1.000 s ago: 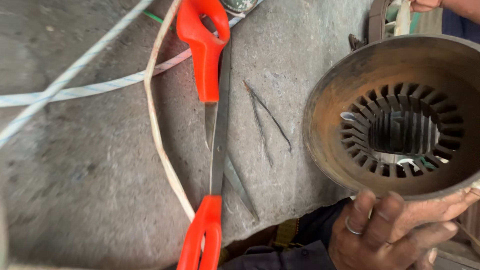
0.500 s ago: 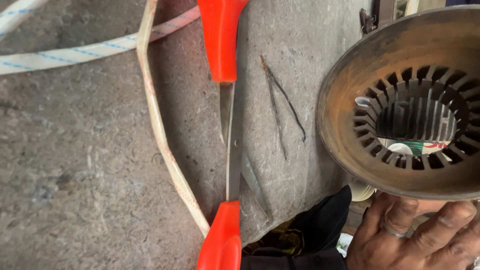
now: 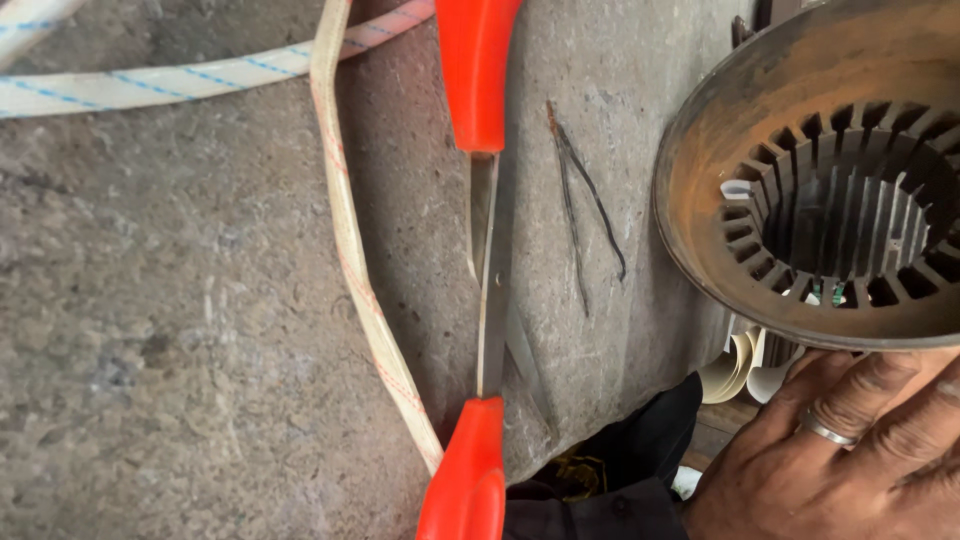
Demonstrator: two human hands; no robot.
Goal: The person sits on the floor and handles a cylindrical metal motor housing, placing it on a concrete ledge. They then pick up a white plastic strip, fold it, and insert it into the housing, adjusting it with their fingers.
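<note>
My right hand (image 3: 850, 450), with a ring on one finger, presses up against the underside of a rusty round motor stator (image 3: 700, 230) at the right edge and holds it. The stator's slotted bore faces the camera, and white paper strips (image 3: 740, 365) stick out below its rim. My left hand is out of view. Left of the stator, two pairs of red-handled scissors lie on the concrete. One handle is at the top (image 3: 478, 70) and one at the bottom (image 3: 468, 480). Their steel blades (image 3: 490, 280) overlap.
A flat cream strap (image 3: 350, 250) runs down the concrete beside the scissors. A white rope with blue flecks (image 3: 180, 80) crosses the top left. Thin dark wire pieces (image 3: 580, 200) lie between the scissors and the stator. Dark clothing (image 3: 620, 480) shows at the bottom edge.
The view has closed in and shifted, so the scissors' handle loops are cut off. The stator sits higher and further right, and my right hand lies lower beneath it.
</note>
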